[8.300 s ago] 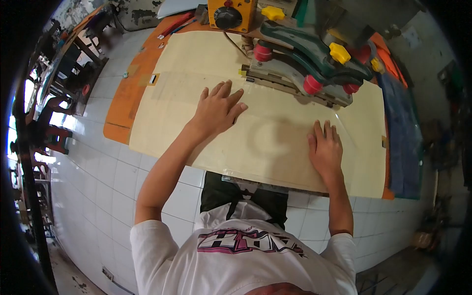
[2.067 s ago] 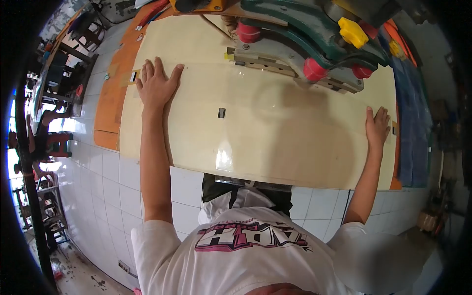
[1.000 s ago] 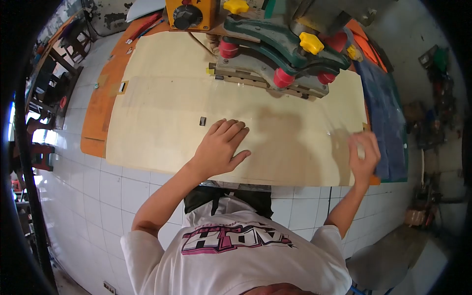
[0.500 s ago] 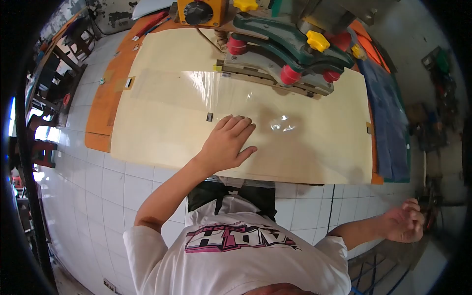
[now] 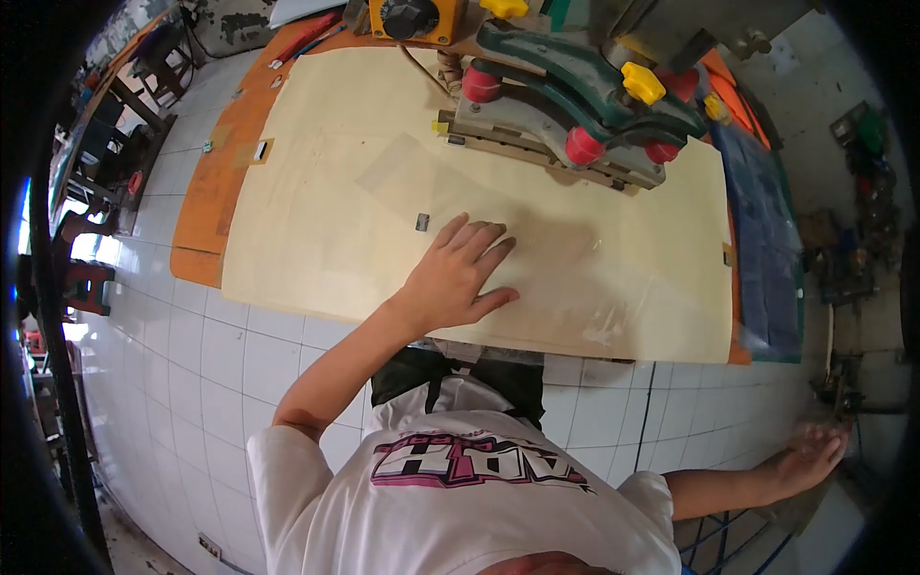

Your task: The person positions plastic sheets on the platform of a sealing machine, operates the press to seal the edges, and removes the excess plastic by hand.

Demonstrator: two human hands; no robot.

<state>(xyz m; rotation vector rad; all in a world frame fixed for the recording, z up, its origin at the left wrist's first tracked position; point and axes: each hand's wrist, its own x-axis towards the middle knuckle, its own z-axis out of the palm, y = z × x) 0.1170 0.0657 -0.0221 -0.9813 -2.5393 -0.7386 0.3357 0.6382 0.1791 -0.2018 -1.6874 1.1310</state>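
My left hand [image 5: 460,273] lies on a cream sheet [image 5: 316,240] covering the table, fingers apart. Beneath and around it is a thin transparent film [image 5: 402,172], slanted, its wrinkled part reaching toward the sheet's lower right. Just beyond my left fingertips is a small dark rectangle [image 5: 422,222]. Out past the table's right end, low in the view, is my right hand [image 5: 815,455]; it is blurred, and whether it holds anything cannot be made out. A press head with green arms [image 5: 594,96], red knobs and a metal bar stands over the sheet's far side.
An orange board [image 5: 206,211] shows at the left edge. An orange control box [image 5: 414,21] stands at the back, with a red tool [image 5: 311,36] to its left. Folded blue plastic [image 5: 762,240] hangs at the right. A red stool [image 5: 88,287] is far left.
The film has turned and shifted toward the lower right. My right hand has moved off the table, outward and down. My left hand, earlier flat at the far left, now rests mid-sheet.
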